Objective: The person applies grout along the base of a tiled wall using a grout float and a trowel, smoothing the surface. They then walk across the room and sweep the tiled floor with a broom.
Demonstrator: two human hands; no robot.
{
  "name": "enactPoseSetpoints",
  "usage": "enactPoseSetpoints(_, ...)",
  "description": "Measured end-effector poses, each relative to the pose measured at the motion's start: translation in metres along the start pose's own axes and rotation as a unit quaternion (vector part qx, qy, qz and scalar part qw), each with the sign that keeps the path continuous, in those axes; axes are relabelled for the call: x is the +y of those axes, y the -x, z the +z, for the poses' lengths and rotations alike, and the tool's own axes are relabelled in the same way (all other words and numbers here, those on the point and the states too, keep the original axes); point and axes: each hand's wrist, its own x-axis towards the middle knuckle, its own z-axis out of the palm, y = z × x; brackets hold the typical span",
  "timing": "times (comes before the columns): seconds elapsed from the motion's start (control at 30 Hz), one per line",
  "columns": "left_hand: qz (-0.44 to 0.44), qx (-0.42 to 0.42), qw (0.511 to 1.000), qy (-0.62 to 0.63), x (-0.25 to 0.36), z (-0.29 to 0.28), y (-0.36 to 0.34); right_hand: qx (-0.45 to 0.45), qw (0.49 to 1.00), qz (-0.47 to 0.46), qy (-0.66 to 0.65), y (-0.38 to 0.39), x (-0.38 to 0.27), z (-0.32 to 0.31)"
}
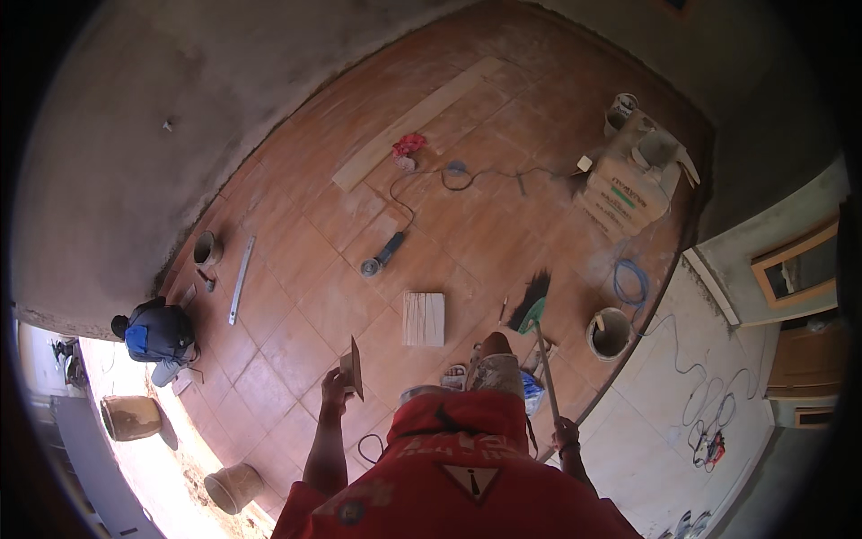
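Below me on the left, my left hand point(334, 388) is closed on the edge of a thin, flat, brownish piece point(352, 366), seen nearly edge-on. Its exact kind cannot be made out. My right hand point(566, 434) grips the long handle of a broom point(532, 314) with a green head and dark bristles. The bristles rest on the reddish tiled floor point(314, 296), right of my feet. In front of me lies a pale square tile point(423, 319) with streaky lines. Beyond it is a blue angle grinder point(382, 254) with its cord.
A person point(160, 337) crouches at the left edge. Buckets stand at left point(207, 248) and right point(610, 333). A metal straightedge point(241, 280) and long pale planks point(417, 121) lie on the floor. A large cardboard box point(633, 180) stands far right; a blue hose point(630, 282) coils nearer.
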Motion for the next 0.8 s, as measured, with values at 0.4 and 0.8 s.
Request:
enactPoseSetpoints(0.4,0.004,-0.013,0.999,-0.039,0.221,0.287,-0.130,0.067,0.972,-0.168,0.147,-0.207,-0.243,-0.014)
enactPoseSetpoints(0.8,0.017,0.038,0.998,-0.055,0.442,0.487,-0.241,-0.030,0.980,-0.112,0.159,-0.276,-0.674,-0.087)
